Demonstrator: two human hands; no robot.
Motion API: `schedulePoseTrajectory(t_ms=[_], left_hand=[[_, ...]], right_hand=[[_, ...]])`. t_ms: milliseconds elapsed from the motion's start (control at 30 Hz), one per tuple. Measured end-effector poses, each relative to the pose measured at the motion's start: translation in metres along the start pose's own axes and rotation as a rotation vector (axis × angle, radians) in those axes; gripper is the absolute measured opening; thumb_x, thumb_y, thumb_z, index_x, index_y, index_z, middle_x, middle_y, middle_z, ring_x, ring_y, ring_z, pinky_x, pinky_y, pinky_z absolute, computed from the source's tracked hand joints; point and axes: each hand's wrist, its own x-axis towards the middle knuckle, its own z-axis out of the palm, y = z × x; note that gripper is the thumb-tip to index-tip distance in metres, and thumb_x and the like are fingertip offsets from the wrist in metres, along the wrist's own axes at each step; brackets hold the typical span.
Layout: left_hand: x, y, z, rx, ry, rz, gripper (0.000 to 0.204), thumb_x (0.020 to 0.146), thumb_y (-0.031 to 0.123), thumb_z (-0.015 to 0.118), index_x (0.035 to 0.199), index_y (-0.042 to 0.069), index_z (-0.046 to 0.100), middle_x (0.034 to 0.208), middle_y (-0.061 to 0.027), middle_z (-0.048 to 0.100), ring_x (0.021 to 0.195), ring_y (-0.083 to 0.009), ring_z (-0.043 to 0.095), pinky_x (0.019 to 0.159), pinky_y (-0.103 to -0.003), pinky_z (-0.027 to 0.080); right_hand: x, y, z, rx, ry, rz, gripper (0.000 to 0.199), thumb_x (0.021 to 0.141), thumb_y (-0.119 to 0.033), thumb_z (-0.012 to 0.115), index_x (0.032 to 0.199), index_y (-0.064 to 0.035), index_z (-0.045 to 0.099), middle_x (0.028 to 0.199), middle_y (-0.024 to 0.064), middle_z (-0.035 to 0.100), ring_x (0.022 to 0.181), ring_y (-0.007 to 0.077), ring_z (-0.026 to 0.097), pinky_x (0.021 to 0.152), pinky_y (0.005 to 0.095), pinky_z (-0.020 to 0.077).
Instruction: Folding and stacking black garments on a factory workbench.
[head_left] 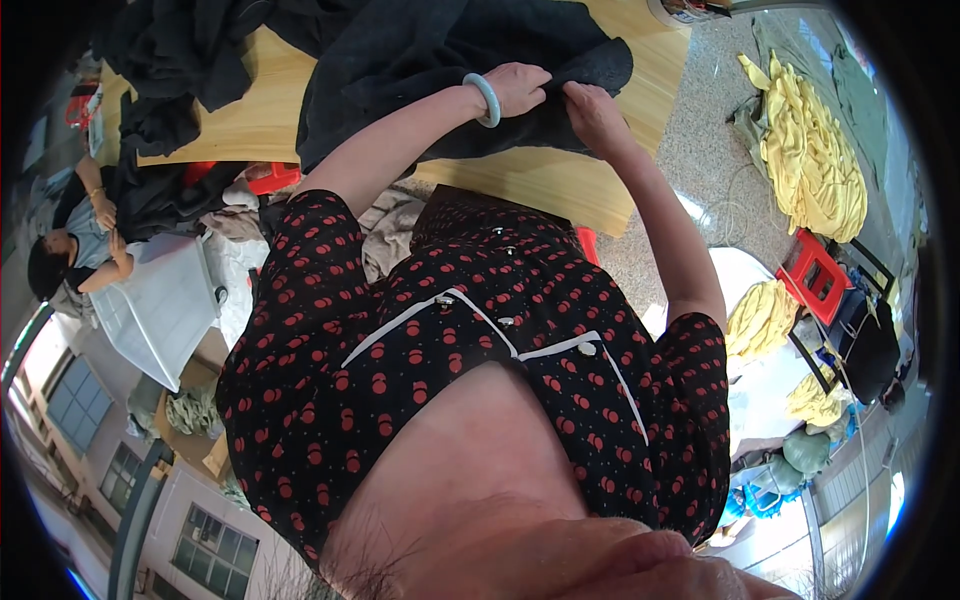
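Note:
A large piece of black cloth (400,75) lies spread and rumpled over the light wooden table (540,185). My left hand (518,90), with a pale bangle (484,100) on its wrist, pinches the cloth close to its right end. Just to the right, my right hand (598,118) grips the same cloth between thumb and fingers. A short stretch of fabric runs between the two hands. The fingertips are partly hidden in the dark folds.
More black garments (190,55) are heaped at the table's left. Another person (70,250) sits at far left beside a white bin (160,305). Yellow cloth (810,150) is piled on the floor at right, near a red stool (818,275). A container (685,12) stands at the table's far right corner.

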Motion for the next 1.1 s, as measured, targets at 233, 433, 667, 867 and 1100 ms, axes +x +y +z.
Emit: schedulePoseTrajectory(t_ms=[233, 433, 667, 867, 1100], left_hand=[[0.007, 0.033, -0.035, -0.475, -0.371, -0.022, 0.040, 0.073, 0.022, 0.059, 0.106, 0.001, 0.051, 0.095, -0.0069, 0.058, 0.080, -0.0120, 0.053, 0.074, -0.026, 0.041], [0.002, -0.014, -0.042, -0.292, -0.508, -0.069, 0.046, 0.070, 0.023, 0.060, 0.109, 0.000, 0.049, 0.096, -0.0094, 0.058, 0.087, -0.0171, 0.053, 0.081, -0.026, 0.039], [-0.028, -0.075, -0.024, -0.394, -0.507, -0.434, 0.041, 0.070, 0.019, 0.060, 0.107, 0.004, 0.052, 0.101, -0.0098, 0.056, 0.092, -0.0211, 0.053, 0.083, -0.030, 0.039], [-0.027, -0.082, -0.019, -0.427, -0.444, -0.458, 0.034, 0.074, 0.022, 0.052, 0.102, 0.003, 0.054, 0.101, -0.0103, 0.056, 0.097, -0.0212, 0.049, 0.086, -0.029, 0.034], [-0.023, -0.083, -0.010, -0.311, -0.405, -0.440, 0.031, 0.075, 0.022, 0.048, 0.100, 0.004, 0.055, 0.099, -0.0125, 0.055, 0.094, -0.0246, 0.050, 0.084, -0.031, 0.036]], right_hand=[[-0.012, -0.002, -0.062, 0.631, -0.301, 0.384, 0.018, 0.077, -0.019, 0.056, 0.084, -0.0024, 0.057, 0.066, 0.0012, 0.052, 0.063, 0.0081, 0.045, 0.059, 0.0222, 0.0385], [-0.016, 0.027, -0.051, 0.801, -0.091, 0.614, 0.021, 0.077, -0.023, 0.057, 0.085, -0.0036, 0.059, 0.070, -0.0024, 0.053, 0.065, 0.0054, 0.046, 0.060, 0.0198, 0.0378], [-0.006, 0.040, -0.001, 0.268, -0.152, 0.383, 0.017, 0.075, -0.007, 0.053, 0.091, -0.0012, 0.054, 0.082, 0.0109, 0.059, 0.079, 0.0208, 0.057, 0.072, 0.0274, 0.0445], [0.026, -0.024, 0.026, 0.096, -0.081, -0.062, 0.021, 0.069, -0.016, 0.060, 0.085, -0.0037, 0.054, 0.080, 0.0113, 0.054, 0.076, 0.0280, 0.052, 0.068, 0.0346, 0.0423], [0.011, -0.028, 0.059, -0.144, -0.020, -0.071, 0.017, 0.068, -0.018, 0.059, 0.082, -0.0092, 0.052, 0.072, 0.0090, 0.052, 0.074, 0.0235, 0.053, 0.067, 0.0342, 0.0414]])
